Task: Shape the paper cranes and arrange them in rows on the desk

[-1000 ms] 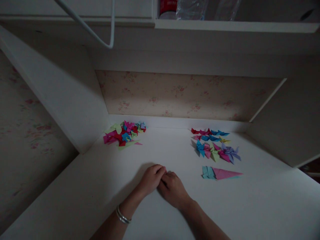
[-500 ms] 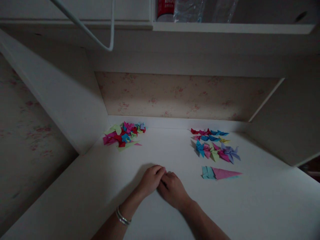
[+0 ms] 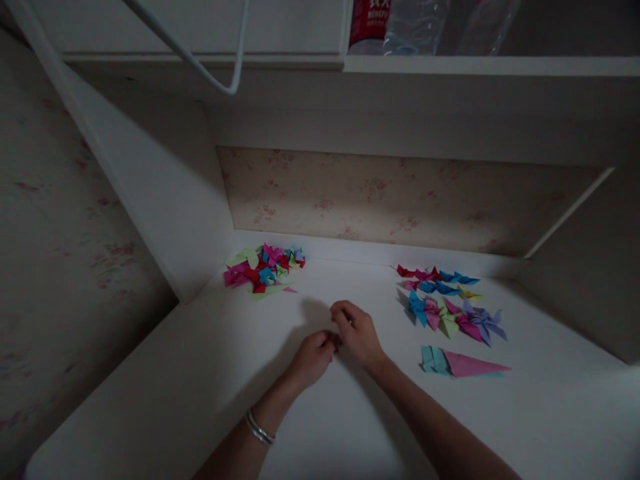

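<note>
Over the middle of the white tabletop, my left hand (image 3: 313,360) is closed, its fingers curled in, with metal bangles (image 3: 260,430) on the wrist. My right hand (image 3: 357,333) is beside it, a little higher and farther forward, its fingers bent inward. The two hands meet or nearly meet at the fingertips. No object shows in either hand. Nearest on the right lies a folded paper piece in pink and teal (image 3: 473,363). Behind it sit rows of small folded paper figures (image 3: 450,317) in several colours. A heap of coloured folded paper (image 3: 260,270) lies at the back left.
The white tabletop (image 3: 200,373) is enclosed by a side panel (image 3: 145,173) and a flowered back wall (image 3: 350,193). Overhead is a shelf (image 3: 475,65) with a red-labelled container (image 3: 369,23) and clear plastic bottles (image 3: 415,27). A pale bent rod (image 3: 190,53) hangs at upper left.
My hands, folded together before, have come partly apart. My right hand has lifted and moved forward; my left now sits slightly lower. The camera view has shifted and tilted a little.
</note>
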Available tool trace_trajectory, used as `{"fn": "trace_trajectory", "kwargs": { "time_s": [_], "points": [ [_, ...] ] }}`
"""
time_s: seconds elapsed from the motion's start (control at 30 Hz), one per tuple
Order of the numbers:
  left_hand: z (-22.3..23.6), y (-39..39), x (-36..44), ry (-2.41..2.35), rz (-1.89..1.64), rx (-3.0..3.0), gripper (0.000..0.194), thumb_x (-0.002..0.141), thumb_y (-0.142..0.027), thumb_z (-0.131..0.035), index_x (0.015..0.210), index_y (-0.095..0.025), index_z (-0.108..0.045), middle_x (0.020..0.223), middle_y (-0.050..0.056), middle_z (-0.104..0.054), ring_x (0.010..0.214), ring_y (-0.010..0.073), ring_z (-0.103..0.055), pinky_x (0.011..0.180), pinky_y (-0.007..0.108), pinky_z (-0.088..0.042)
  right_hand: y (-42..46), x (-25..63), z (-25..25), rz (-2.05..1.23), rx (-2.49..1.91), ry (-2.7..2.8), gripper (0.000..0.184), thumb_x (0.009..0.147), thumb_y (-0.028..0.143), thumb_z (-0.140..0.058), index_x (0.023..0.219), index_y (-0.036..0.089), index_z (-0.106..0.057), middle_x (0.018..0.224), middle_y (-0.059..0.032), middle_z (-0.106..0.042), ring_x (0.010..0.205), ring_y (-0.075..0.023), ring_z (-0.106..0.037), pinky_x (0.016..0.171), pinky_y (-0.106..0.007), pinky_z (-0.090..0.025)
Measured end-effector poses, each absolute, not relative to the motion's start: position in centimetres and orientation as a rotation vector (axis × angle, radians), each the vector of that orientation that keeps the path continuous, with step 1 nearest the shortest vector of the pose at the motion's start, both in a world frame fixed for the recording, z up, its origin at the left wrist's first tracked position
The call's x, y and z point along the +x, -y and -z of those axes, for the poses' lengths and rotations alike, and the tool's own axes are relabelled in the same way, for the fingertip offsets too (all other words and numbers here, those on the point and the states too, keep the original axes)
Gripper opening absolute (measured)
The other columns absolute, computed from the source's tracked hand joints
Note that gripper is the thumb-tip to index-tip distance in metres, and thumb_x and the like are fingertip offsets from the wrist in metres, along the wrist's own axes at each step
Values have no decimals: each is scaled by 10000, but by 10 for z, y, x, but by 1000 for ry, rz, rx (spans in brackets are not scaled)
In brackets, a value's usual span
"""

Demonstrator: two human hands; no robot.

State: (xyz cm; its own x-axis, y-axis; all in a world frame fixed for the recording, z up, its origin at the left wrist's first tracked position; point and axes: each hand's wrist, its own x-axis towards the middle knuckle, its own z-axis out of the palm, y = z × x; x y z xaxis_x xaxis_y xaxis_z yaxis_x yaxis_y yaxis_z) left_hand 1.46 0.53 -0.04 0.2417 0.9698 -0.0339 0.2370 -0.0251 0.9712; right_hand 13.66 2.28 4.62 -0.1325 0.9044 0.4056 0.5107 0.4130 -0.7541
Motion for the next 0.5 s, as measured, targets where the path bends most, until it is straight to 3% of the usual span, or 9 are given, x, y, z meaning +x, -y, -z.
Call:
{"fn": "trace_trajectory", "kwargs": {
  "time_s": [0.1, 0.23, 0.37, 0.5],
  "points": [
    [6, -6, 15, -1223, -878, 1501, 300, 817, -361, -466, 673, -141, -609, 579, -12, -552, 537, 123, -465, 516, 233, -326, -61, 109, -62, -203, -1118, 2181, 216, 895, 227, -440, 945, 198, -648, 1032, -73, -626, 960, -200, -538, 860, -331, -424],
    [10, -7, 15, -1166, -883, 1554, 261, 823, -301, -465, 738, -132, -645, 653, 9, -625, 597, 142, -517, 548, 241, -367, -96, 62, -62, 161, -990, 2630, 339, 820, 166, -505, 1140, 204, -607, 1373, -71, -447, 1164, -258, -423, 911, -399, -406],
    [5, -7, 11, -1067, -921, 1596, 235, 809, -204, -468, 880, -141, -683, 853, 47, -707, 813, 211, -613, 724, 297, -457, -118, 25, -55, 255, -922, 2718, 315, 807, 172, -511, 1099, 189, -626, 1429, -47, -398, 1226, -269, -375, 954, -415, -376],
    [2, -8, 9, -1065, -904, 1639, 250, 809, -159, -460, 920, -149, -684, 982, 76, -714, 956, 250, -613, 824, 335, -468, -136, 4, -53, 300, -869, 2756, 303, 816, 196, -524, 1100, 193, -627, 1432, -28, -405, 1244, -288, -356, 1014, -458, -304]
  ]
}}
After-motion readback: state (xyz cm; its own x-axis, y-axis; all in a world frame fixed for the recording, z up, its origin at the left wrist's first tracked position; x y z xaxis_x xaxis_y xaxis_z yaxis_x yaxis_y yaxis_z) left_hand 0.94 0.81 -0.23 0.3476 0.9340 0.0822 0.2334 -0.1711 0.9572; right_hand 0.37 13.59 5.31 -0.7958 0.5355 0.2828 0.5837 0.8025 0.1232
